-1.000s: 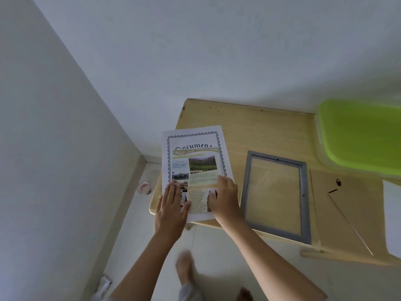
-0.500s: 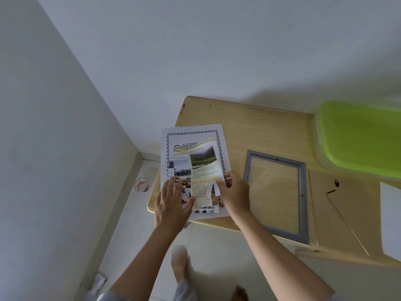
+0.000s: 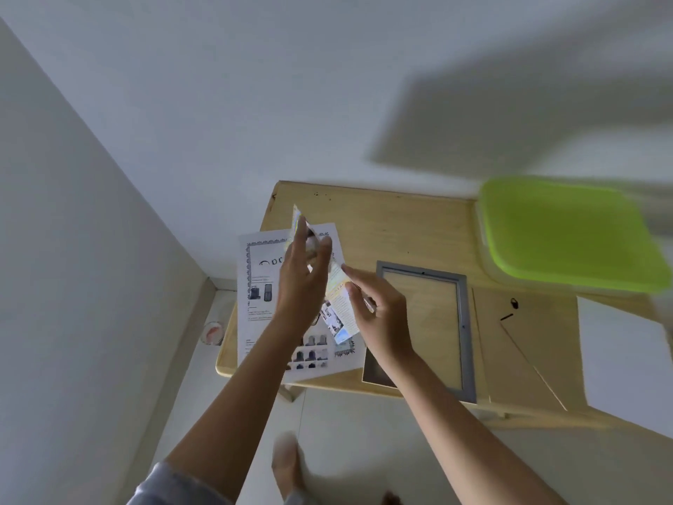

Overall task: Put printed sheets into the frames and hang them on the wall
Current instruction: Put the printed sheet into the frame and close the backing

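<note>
Left hand (image 3: pixel 302 282), right hand (image 3: pixel 382 315) holding colour sheet (image 3: pixel 340 308), frame (image 3: pixel 462 322) beside

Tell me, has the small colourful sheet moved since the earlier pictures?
Yes. The small colourful sheet, flat on the bordered sheet before, is now lifted off it and tilted, held by the left hand and right hand.

hands (image 3: pixel 302 286): two
printed sheets (image 3: pixel 262 322): two
grey frame (image 3: pixel 463 322): one
backing board (image 3: pixel 542 322): one
green box (image 3: pixel 568 231): one
blank sheet (image 3: pixel 619 359): one
</note>
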